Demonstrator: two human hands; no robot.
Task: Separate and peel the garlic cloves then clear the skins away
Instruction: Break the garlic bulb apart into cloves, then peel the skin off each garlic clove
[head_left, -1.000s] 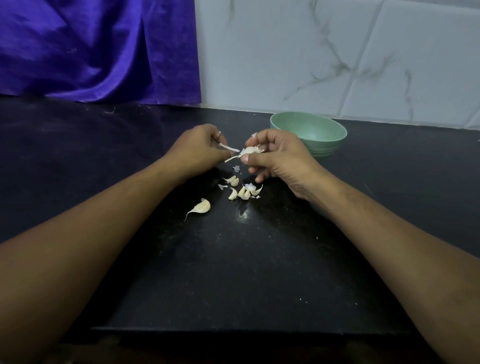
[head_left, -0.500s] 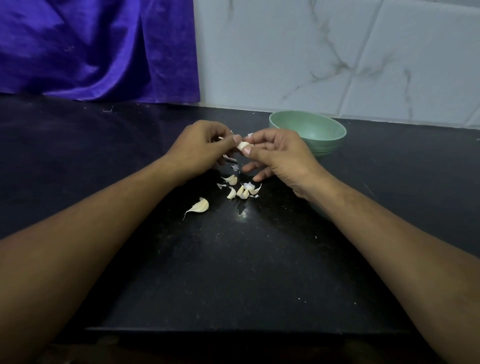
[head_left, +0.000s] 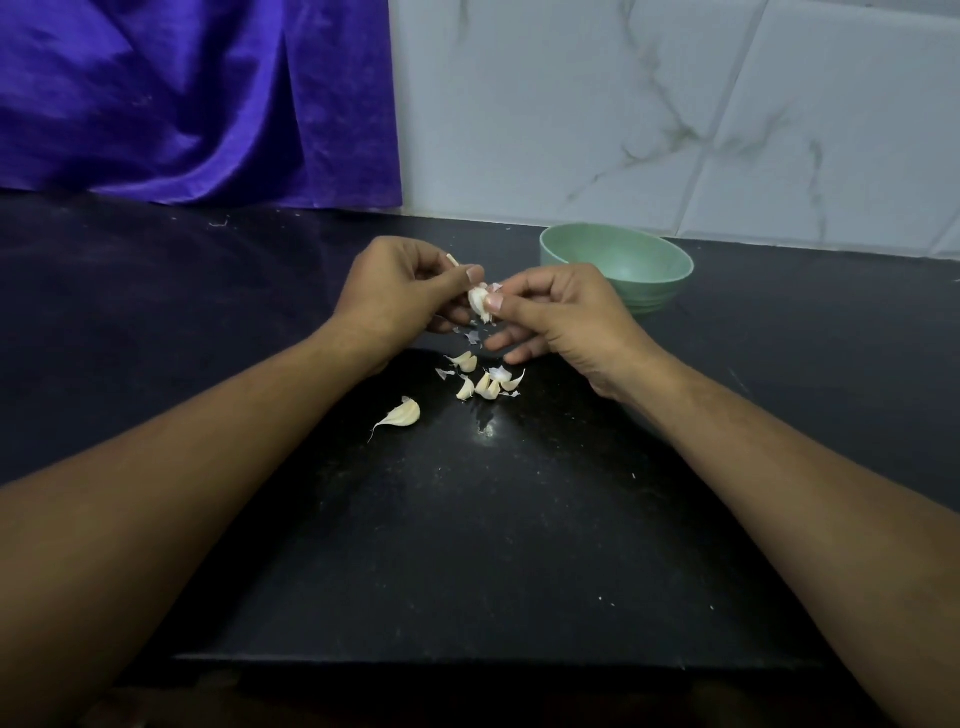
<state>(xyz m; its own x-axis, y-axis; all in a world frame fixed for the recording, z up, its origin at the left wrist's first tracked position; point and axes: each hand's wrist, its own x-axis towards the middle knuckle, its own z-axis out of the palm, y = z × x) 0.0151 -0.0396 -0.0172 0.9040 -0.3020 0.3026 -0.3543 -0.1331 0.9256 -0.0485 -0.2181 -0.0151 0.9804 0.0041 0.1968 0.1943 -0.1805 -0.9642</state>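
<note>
**Desk:** What have the fingers (head_left: 467, 275) got?

**Operator:** I see both sets curled in, tips meeting at the middle of the frame. The left hand (head_left: 400, 291) pinches a garlic clove (head_left: 477, 300) between thumb and forefinger. The right hand (head_left: 561, 312) pinches the same clove from the other side, thumb tip against the white flesh. Its two lower fingers stick out looser and hold nothing.

**Desk:** Anything else in the left?

**Operator:** A thin pale stick (head_left: 453, 260) pokes up between its fingers. I cannot tell what it is.

**Desk:** Is the clove off the surface (head_left: 467, 545)?

**Operator:** Yes, I read it as held up above the dark top, with scraps of skin hanging from it. Just below it in the frame lies a small heap of cloves and skins (head_left: 485, 385). Lower left of that, apart from the heap, lies a single clove (head_left: 402, 414) with a long tail.

**Desk:** And further out?

**Operator:** A green bowl (head_left: 670, 283) stands up and to the right of the hands, close behind the right one. A purple cloth (head_left: 182, 93) fills the upper left and a marbled tile wall (head_left: 623, 104) the upper right.
</note>
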